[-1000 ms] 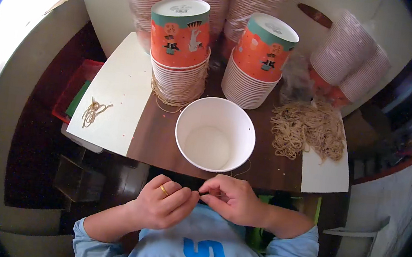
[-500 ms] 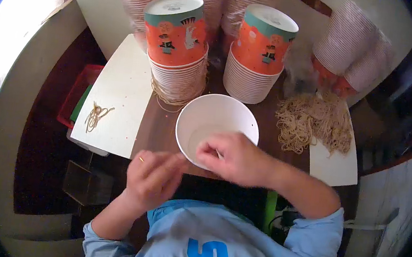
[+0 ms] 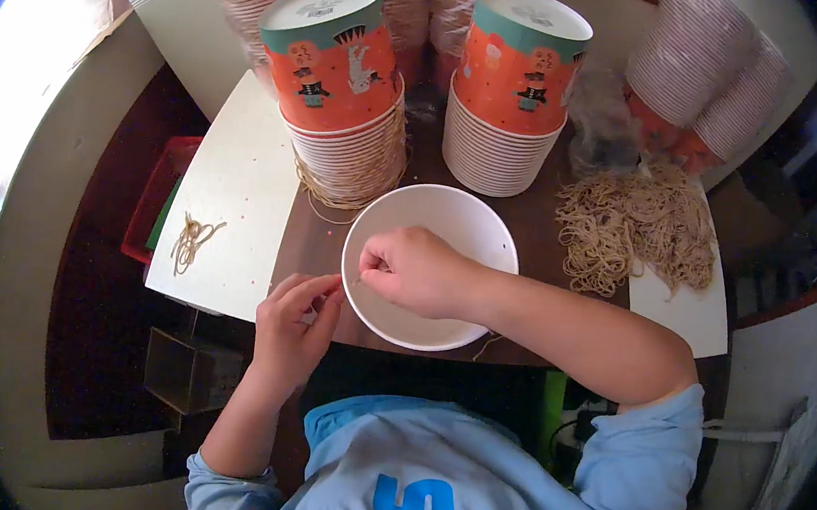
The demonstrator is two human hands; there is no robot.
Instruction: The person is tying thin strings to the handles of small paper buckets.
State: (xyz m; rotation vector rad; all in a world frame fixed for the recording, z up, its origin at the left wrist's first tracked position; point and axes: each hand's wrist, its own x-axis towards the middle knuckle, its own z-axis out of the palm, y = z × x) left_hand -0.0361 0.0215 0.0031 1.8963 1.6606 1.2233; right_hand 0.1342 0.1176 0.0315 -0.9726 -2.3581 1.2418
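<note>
A white paper tub [image 3: 454,205] stands mouth up in front of me on the brown part of the table. My left hand [image 3: 293,328] is at its left rim, thumb and fingertips pinched together close to the wall. Inside the mouth hangs my right hand [image 3: 416,274], its fingers closed in a pinch. What either pinch holds is too small or hidden to make out. A thin tan cord [image 3: 487,346] sticks out below my right forearm, beside the tub's lower right rim.
Two upside-down stacks of orange-and-green tubs, a left stack [image 3: 339,153] draped with cords and a right stack [image 3: 499,150], stand behind. A heap of tan cords [image 3: 620,228] lies right; several loose cords [image 3: 193,242] lie left. Plastic-wrapped tub stacks [image 3: 693,61] stand farther back.
My right hand has moved up and left, farther over the tub's mouth. My left hand has shifted slightly left, and its fingers are at the rim. The cord below my right forearm has come into sight.
</note>
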